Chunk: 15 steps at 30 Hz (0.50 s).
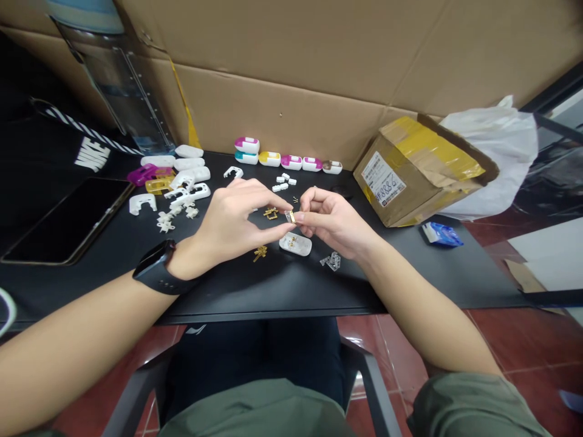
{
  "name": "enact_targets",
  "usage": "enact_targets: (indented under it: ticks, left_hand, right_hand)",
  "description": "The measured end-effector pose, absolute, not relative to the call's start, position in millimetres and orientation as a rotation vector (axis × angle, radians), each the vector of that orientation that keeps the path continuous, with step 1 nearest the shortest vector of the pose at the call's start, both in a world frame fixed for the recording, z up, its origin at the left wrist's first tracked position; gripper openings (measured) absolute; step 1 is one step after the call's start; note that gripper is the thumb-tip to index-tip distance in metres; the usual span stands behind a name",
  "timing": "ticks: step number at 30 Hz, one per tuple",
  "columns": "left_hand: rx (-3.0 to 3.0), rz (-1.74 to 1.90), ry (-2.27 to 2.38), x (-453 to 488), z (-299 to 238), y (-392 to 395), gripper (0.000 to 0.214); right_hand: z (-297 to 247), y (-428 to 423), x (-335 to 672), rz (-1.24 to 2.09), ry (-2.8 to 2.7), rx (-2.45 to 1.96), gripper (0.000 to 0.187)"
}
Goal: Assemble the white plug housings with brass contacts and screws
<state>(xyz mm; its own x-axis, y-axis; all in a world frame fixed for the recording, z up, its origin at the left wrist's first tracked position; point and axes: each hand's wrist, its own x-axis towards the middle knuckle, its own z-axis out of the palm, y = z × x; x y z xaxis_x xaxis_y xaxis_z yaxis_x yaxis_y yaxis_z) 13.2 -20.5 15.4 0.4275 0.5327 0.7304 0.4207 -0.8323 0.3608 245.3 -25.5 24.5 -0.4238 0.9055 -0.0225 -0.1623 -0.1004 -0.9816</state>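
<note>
My left hand (237, 221) and my right hand (330, 220) meet above the black table (273, 285), both pinching one small clear and brass part (290, 216) between their fingertips. A black watch (155, 267) is on my left wrist. Just below the hands lies a white plastic shell half (295, 244). Brass contact pieces (260, 253) lie near it, another brass piece (270, 213) sits behind my left fingers, and a small clear plastic piece (331, 261) rests under my right wrist.
Several white, pink and yellow shell parts (175, 182) are spread at the left. A row of finished coloured plugs (286, 161) lines the cardboard wall. A taped cardboard box (421, 170), a white bag (496, 152), a blue packet (441, 234) and a dark tablet (68, 221) are also here.
</note>
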Motion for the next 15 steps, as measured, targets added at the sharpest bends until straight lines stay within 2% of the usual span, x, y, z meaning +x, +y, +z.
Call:
enact_targets:
  ticks: [7,15]
  left_hand:
    - [2.518,1.333,0.791,10.9,13.9,-18.2,0.014]
    - [2.442,1.437,0.803,12.6,16.1,-22.6,0.018]
  right_hand:
    - [22.2,-24.4,248.0,1.658,-1.354,-0.817,0.05]
    - [22.4,-28.1,242.5,1.509,-1.384,-0.72,0.053]
